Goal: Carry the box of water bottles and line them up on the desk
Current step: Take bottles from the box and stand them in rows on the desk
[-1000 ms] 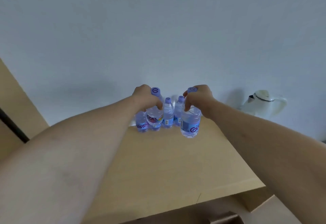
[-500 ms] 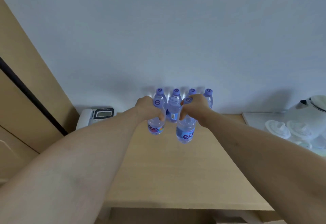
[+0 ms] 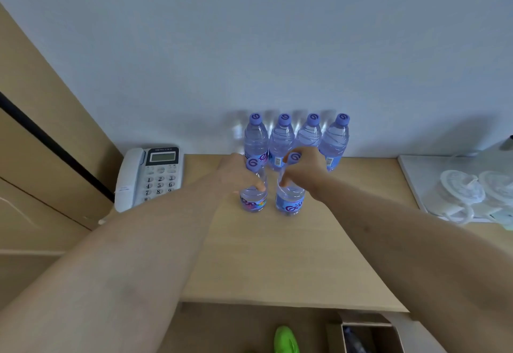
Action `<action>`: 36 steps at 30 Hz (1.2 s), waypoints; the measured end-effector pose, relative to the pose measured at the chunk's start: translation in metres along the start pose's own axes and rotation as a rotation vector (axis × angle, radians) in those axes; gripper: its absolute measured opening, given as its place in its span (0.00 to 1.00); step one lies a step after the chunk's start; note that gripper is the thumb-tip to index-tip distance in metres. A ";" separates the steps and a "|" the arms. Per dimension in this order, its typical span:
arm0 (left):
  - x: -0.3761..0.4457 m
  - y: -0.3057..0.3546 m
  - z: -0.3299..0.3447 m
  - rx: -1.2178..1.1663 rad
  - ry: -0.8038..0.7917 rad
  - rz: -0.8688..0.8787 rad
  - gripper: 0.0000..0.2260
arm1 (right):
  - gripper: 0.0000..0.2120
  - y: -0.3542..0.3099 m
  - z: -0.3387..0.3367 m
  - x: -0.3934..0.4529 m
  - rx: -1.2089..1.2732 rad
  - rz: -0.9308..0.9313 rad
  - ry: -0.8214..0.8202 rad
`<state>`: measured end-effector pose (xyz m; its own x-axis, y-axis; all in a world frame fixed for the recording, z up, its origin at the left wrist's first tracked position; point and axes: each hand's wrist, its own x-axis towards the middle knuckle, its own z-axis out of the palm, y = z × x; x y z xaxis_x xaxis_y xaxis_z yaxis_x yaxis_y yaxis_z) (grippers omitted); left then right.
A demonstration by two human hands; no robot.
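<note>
left hand [image 3: 238, 174] and right hand [image 3: 308, 169] each grip a water bottle [image 3: 253, 200] by its shoulder. looks like they're starting a second row in front of the four bottles [image 3: 297, 138] at the wall.

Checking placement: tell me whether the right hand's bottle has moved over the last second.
Yes. The front right bottle, gripped by the right hand, was past the right end of the back row; now it stands before the row's middle: leftward.
</note>
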<state>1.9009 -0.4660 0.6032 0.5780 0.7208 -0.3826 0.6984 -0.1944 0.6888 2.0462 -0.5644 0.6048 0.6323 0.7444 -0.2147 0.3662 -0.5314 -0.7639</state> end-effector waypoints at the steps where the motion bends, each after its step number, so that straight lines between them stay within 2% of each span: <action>1: 0.001 0.000 0.000 -0.023 -0.014 0.008 0.14 | 0.20 0.001 0.001 -0.001 -0.005 -0.010 -0.009; 10: 0.012 -0.002 -0.005 -0.024 -0.093 -0.007 0.11 | 0.22 -0.003 -0.004 0.001 -0.066 -0.092 -0.122; 13: 0.017 0.012 -0.009 -0.012 0.001 -0.065 0.25 | 0.20 -0.017 -0.014 0.006 0.003 -0.094 -0.222; 15: 0.024 0.023 -0.014 -0.053 0.061 -0.055 0.32 | 0.18 -0.027 -0.020 0.013 0.063 -0.112 -0.209; 17: 0.032 0.031 -0.021 -0.112 0.084 -0.030 0.28 | 0.13 -0.033 -0.026 0.024 0.073 -0.127 -0.109; 19: 0.037 0.035 -0.028 -0.127 0.136 -0.012 0.22 | 0.10 -0.036 -0.030 0.036 -0.017 -0.133 0.025; 22: 0.049 0.037 -0.040 0.010 0.316 0.029 0.21 | 0.08 -0.039 -0.034 0.054 -0.129 -0.141 0.125; 25: 0.066 0.039 -0.047 0.167 0.391 0.111 0.24 | 0.10 -0.045 -0.031 0.073 -0.229 -0.184 0.123; 29: 0.090 0.042 -0.047 0.323 0.347 0.179 0.25 | 0.12 -0.053 -0.019 0.092 -0.311 -0.236 0.113; 31: 0.098 0.043 -0.045 0.378 0.346 0.216 0.19 | 0.13 -0.055 -0.016 0.099 -0.354 -0.242 0.119; 33: 0.103 0.044 -0.041 0.424 0.360 0.254 0.11 | 0.09 -0.056 -0.016 0.104 -0.393 -0.230 0.114; 36: 0.108 0.044 -0.038 0.460 0.404 0.284 0.05 | 0.21 -0.052 -0.012 0.112 -0.452 -0.232 0.110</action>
<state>1.9780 -0.3712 0.6156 0.6248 0.7747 0.0971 0.7028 -0.6123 0.3621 2.1059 -0.4585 0.6276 0.5585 0.8294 0.0127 0.7481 -0.4970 -0.4397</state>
